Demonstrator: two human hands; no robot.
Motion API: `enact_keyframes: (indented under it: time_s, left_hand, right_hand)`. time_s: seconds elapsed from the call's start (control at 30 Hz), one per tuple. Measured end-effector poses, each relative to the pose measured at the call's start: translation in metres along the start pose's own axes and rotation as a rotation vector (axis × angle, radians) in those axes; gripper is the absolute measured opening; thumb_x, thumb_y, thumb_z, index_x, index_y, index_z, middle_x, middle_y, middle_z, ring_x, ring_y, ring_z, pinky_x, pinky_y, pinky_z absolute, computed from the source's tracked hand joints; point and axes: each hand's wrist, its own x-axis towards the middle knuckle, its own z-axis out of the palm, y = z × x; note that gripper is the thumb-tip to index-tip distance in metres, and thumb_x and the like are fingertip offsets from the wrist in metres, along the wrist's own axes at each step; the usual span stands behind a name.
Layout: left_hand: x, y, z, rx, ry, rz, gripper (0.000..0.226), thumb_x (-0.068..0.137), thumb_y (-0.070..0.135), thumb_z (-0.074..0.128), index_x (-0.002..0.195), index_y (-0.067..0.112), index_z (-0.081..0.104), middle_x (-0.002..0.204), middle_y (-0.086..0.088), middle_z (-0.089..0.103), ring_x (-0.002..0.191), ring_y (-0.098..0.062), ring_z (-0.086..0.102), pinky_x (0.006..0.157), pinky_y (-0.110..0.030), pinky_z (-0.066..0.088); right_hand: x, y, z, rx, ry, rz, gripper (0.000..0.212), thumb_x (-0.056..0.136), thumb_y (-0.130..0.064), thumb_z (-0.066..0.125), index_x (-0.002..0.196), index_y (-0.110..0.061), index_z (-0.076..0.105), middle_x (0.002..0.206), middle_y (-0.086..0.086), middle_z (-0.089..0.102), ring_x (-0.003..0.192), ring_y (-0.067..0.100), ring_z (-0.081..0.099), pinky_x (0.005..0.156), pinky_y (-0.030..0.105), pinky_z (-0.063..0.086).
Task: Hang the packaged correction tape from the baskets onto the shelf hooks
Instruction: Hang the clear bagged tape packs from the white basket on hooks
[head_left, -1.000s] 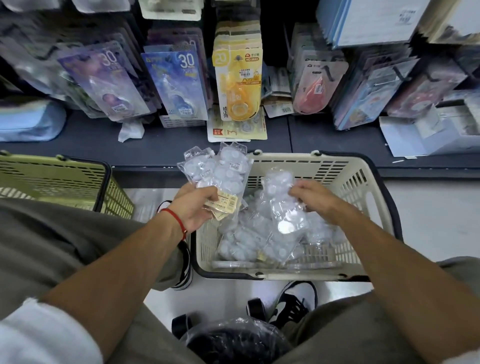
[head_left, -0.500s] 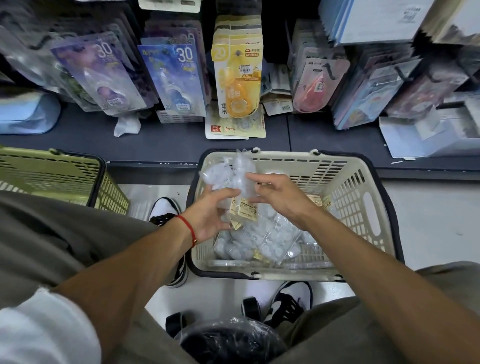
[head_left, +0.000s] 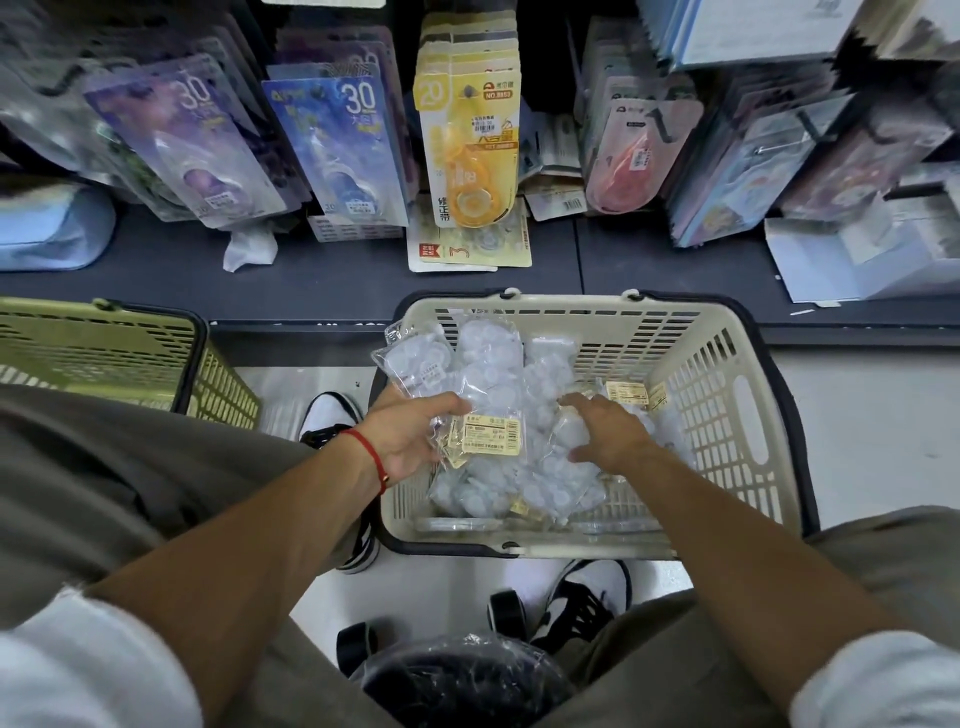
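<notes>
A cream basket (head_left: 727, 415) on the floor holds several clear bags of white correction tape (head_left: 540, 483) with yellow labels. My left hand (head_left: 415, 436) grips a small bunch of these bags (head_left: 467, 364) by their lower ends, above the basket's left side. My right hand (head_left: 608, 431) reaches down into the pile, fingers curled among the bags; its grip is hidden. Carded correction tape hangs on the shelf hooks ahead: purple (head_left: 192, 145), blue (head_left: 343, 150), yellow (head_left: 467, 140) and pink (head_left: 639, 150).
A green basket (head_left: 119, 358) stands at the left by my knee. The dark shelf ledge (head_left: 311, 280) carries loose cards, a white box (head_left: 852, 260) and a blue pouch (head_left: 47, 228). A wrapped black stool (head_left: 457, 680) sits between my feet.
My right hand left the bunch in my left hand and dropped back into the basket pile. My left hand kept its bags, which now hold one more.
</notes>
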Motion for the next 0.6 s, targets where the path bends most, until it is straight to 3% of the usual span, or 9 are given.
enact_keyframes:
  time_s: [0.1, 0.2, 0.27, 0.33, 0.4, 0.5, 0.6]
  left_hand:
    - [-0.001, 0.003, 0.001, 0.005, 0.001, 0.020, 0.053, 0.086, -0.015, 0.072, 0.134, 0.002, 0.057, 0.124, -0.024, 0.071, 0.106, -0.043, 0.073, 0.079, -0.059, 0.062]
    - [-0.002, 0.005, 0.003, -0.009, 0.002, 0.058, 0.043, 0.086, -0.013, 0.072, 0.123, 0.008, 0.063, 0.111, -0.021, 0.076, 0.085, -0.035, 0.078, 0.070, -0.055, 0.064]
    - [-0.003, 0.007, 0.006, -0.032, 0.013, 0.074, 0.044, 0.086, -0.013, 0.072, 0.124, 0.008, 0.064, 0.113, -0.021, 0.076, 0.085, -0.035, 0.077, 0.079, -0.062, 0.062]
    - [-0.006, 0.011, 0.011, -0.084, 0.007, 0.075, 0.042, 0.087, -0.012, 0.072, 0.124, 0.006, 0.064, 0.117, -0.023, 0.075, 0.083, -0.035, 0.077, 0.077, -0.058, 0.064]
    - [-0.011, 0.017, 0.016, -0.131, -0.024, 0.069, 0.039, 0.088, -0.010, 0.072, 0.123, 0.003, 0.062, 0.116, -0.028, 0.074, 0.084, -0.038, 0.077, 0.072, -0.055, 0.065]
    - [-0.019, 0.026, 0.024, -0.178, -0.122, 0.093, 0.045, 0.081, -0.007, 0.076, 0.124, -0.001, 0.061, 0.112, -0.029, 0.075, 0.087, -0.040, 0.077, 0.065, -0.051, 0.065]
    - [-0.026, 0.033, 0.025, -0.182, -0.169, 0.144, 0.065, 0.074, -0.004, 0.079, 0.135, -0.001, 0.055, 0.111, -0.025, 0.076, 0.084, -0.034, 0.078, 0.059, -0.042, 0.063]
  right_hand:
    - [-0.009, 0.004, -0.044, 0.257, 0.009, -0.012, 0.058, 0.087, -0.016, 0.085, 0.139, -0.020, 0.059, 0.136, 0.007, 0.063, 0.122, 0.029, 0.059, 0.097, 0.034, 0.046]
    - [-0.032, -0.001, -0.099, 0.346, 0.163, -0.094, 0.030, 0.087, -0.014, 0.083, 0.099, -0.030, 0.060, 0.099, -0.007, 0.065, 0.095, 0.023, 0.061, 0.072, 0.030, 0.046]
    - [-0.052, -0.008, -0.129, 0.376, 0.331, -0.141, 0.027, 0.091, -0.016, 0.078, 0.100, -0.032, 0.057, 0.096, -0.008, 0.067, 0.086, 0.016, 0.065, 0.069, 0.031, 0.051]
    - [-0.077, -0.022, -0.141, 0.393, 0.570, -0.227, 0.028, 0.098, -0.020, 0.070, 0.104, -0.039, 0.050, 0.097, -0.015, 0.068, 0.083, 0.004, 0.065, 0.068, 0.026, 0.050]
    - [-0.099, -0.043, -0.133, 0.462, 0.663, -0.357, 0.031, 0.103, -0.020, 0.063, 0.109, -0.043, 0.043, 0.110, -0.023, 0.066, 0.094, 0.000, 0.066, 0.077, 0.021, 0.051]
    - [-0.110, -0.067, -0.106, 0.480, 0.456, -0.502, 0.028, 0.102, -0.025, 0.064, 0.119, -0.040, 0.047, 0.147, -0.025, 0.047, 0.136, 0.002, 0.051, 0.110, 0.036, 0.046]
    - [-0.110, -0.081, -0.100, 0.719, 0.386, -0.541, 0.018, 0.095, -0.032, 0.070, 0.111, -0.038, 0.066, 0.150, -0.026, 0.047, 0.141, -0.007, 0.042, 0.107, 0.022, 0.044]
